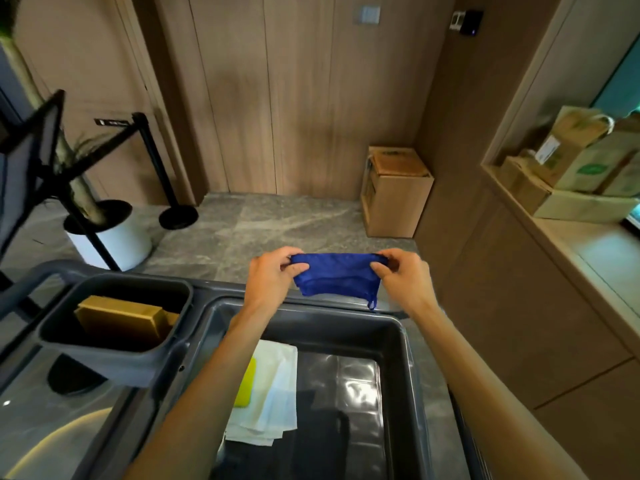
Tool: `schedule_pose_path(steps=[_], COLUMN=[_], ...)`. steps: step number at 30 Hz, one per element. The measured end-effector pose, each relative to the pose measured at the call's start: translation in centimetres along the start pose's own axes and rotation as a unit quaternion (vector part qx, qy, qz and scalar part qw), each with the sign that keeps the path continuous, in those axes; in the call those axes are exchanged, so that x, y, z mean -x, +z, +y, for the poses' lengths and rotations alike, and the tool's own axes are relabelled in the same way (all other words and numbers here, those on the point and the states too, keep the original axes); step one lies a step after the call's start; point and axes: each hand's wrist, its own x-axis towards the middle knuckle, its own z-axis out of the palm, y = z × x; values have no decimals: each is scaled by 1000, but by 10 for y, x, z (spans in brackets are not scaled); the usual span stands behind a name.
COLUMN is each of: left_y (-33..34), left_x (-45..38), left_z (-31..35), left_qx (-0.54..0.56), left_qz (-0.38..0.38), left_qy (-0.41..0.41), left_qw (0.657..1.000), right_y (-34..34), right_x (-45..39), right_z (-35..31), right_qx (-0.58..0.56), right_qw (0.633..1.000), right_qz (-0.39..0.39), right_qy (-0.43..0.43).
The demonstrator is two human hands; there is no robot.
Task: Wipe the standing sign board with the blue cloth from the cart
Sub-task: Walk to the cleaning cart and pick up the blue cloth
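Both hands, left [273, 275] and right [403, 275], pinch the blue cloth [337, 273] taut above the cart [408, 341], apparently spreading it for wiping the sign board [26, 161]

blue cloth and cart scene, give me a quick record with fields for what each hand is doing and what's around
blue cloth: stretched between both hands, above the far rim of the cart tray
left hand: pinches the cloth's left end
right hand: pinches the cloth's right end
cart tray: holds folded white cloths and a yellow item
grey bin: left of the tray, with a brown box inside
sign board: far left, partly cut off, not yet touched
cardboard box: on the floor by the wall
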Motion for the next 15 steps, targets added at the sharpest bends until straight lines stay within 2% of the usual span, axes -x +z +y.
schedule_pose_path(steps=[7,15], left_y=[-39,-81], left_x=[-7,20], left_z=[23,14], left_qx=[29,37], left_qz=[31,127], left_qy=[-12,-49], left_qw=[999,990], right_y=[-12,23], right_x=[-14,-22], right_z=[-39,-71], right_qx=[-38,-25], right_qw=[998,992], right_qz=[-8,-45], right_qy=[-53,-116])
